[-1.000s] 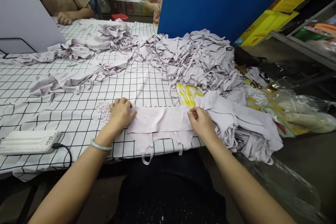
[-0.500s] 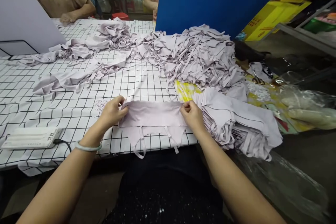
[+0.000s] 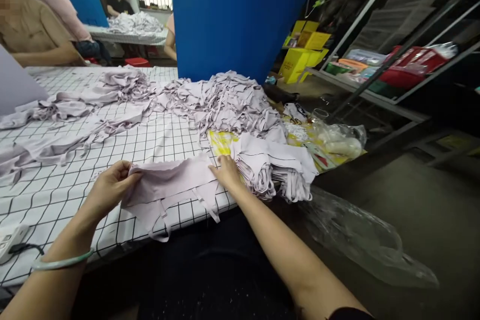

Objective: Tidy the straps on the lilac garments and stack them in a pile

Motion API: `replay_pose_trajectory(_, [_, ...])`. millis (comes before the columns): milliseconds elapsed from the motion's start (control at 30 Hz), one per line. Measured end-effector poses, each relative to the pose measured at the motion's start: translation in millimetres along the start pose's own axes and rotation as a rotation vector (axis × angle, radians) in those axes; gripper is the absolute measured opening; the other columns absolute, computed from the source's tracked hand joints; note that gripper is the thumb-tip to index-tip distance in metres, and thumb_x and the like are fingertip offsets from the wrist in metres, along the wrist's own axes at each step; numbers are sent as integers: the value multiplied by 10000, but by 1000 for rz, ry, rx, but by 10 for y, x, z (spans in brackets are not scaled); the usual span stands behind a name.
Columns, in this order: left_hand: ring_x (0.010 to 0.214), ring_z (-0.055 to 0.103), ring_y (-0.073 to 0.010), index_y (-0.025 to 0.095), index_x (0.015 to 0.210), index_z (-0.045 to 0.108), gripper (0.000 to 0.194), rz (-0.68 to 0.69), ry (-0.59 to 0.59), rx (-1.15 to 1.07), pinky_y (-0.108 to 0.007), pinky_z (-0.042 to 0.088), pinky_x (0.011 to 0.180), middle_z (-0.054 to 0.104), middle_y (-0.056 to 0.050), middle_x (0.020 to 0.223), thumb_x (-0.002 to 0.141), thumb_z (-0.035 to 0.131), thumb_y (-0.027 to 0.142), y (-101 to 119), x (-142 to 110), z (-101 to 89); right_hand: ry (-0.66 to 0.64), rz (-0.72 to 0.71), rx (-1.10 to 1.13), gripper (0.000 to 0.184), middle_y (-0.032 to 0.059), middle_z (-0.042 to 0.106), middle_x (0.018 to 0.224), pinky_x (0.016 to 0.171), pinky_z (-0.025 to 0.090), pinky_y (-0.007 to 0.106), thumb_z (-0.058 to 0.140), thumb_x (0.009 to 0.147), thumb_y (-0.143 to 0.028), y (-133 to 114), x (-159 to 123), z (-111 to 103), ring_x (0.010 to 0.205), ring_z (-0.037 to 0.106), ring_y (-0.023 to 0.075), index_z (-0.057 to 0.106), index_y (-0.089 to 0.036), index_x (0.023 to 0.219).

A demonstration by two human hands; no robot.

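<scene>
A pale lilac camisole-style bra top (image 3: 176, 180) with thin straps lies along the front edge of the table, its straps toward me. My left hand (image 3: 114, 182) pinches its upper left corner between thumb and fingers, lifting that end slightly. At the other end, my right hand (image 3: 227, 172) has thumb and index finger apart beside the top's right edge; the thumb seems to touch the fabric. Just right of that hand sits a neat stack of similar tops (image 3: 275, 162), with strap loops hanging over the table edge.
A heap of loose lilac garments (image 3: 236, 105) lies behind the stack, before a blue panel (image 3: 225, 15). Fabric strips (image 3: 86, 135) cross the checked tablecloth (image 3: 161, 135). A white power strip (image 3: 11, 242) lies left. Right are plastic bags (image 3: 337, 137) and a metal rack (image 3: 375, 95). Co-workers sit beyond.
My view has swung to the right, showing more of the rack and floor. The right thumb and finger have parted at the top's right corner; my left hand still pinches the other end.
</scene>
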State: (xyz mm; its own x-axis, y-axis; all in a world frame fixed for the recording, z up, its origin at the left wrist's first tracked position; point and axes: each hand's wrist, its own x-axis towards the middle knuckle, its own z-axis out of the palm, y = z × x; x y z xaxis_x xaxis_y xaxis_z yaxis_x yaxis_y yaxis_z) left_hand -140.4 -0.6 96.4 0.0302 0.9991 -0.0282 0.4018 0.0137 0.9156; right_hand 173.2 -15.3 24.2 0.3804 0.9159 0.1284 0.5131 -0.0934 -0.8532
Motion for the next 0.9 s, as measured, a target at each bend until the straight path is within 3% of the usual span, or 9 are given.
replay_pose_trajectory(133, [514,499,-122,198,843,601,516,-68,-37,-67,-204,367,450,594,38,591,554,820,564,-4,-10,63,-21,-1,51,299,0,498,666,816,405,337,641,625,-94,-73,62,156,804,512,209,387,-236,553])
replay_pose_trajectory(233, [654,610,-171,186,925,651,558,-79,-24,-58,-232,479,548,682,6,707,558,840,562,83,-126,-27,-46,-16,166,224,-49,441,617,690,402,280,588,688,-152,-170,-27,124,664,465,155,393,-236,617])
replay_pose_trajectory(333, [800,654,-199,195,965,677,545,-56,-56,-88,-244,536,668,727,0,821,577,877,523,272,-261,-127,-40,-33,294,140,-72,458,617,597,403,241,557,794,-302,-312,-186,-208,582,456,125,437,-238,762])
replay_pose_trajectory(433, [785,654,-177,202,969,690,475,8,-162,-193,-226,545,674,735,0,849,638,878,486,564,-324,-49,-30,-44,563,259,-49,604,729,608,455,233,640,788,-387,-448,-370,-875,624,550,123,514,-240,960])
replay_pose_trajectory(533, [684,627,-137,176,916,699,418,84,-330,-353,-192,522,597,716,-8,781,652,886,440,907,-324,298,78,-43,774,401,-31,691,810,593,469,214,792,705,-346,-465,-579,-1690,652,603,120,601,-264,1047])
replay_pose_trajectory(667, [578,596,-106,153,860,678,374,60,-610,-496,-178,484,516,676,-7,696,643,894,368,1252,-224,994,289,-27,707,321,-10,733,848,629,504,227,863,656,-309,-231,-823,-2527,711,651,129,704,-257,930])
replay_pose_trajectory(767, [583,601,-103,151,900,667,386,21,-732,-548,-180,477,520,668,-4,720,631,887,320,1409,21,1523,368,-34,596,278,1,743,873,668,523,250,856,680,-326,55,-813,-2848,758,670,143,729,-257,917])
replay_pose_trajectory(900, [630,617,-112,144,905,652,329,10,-759,-475,-197,475,555,659,-15,761,649,835,240,1561,560,2230,421,-56,471,349,38,739,986,751,540,294,797,727,-362,523,-350,-2970,866,687,174,703,-250,1044])
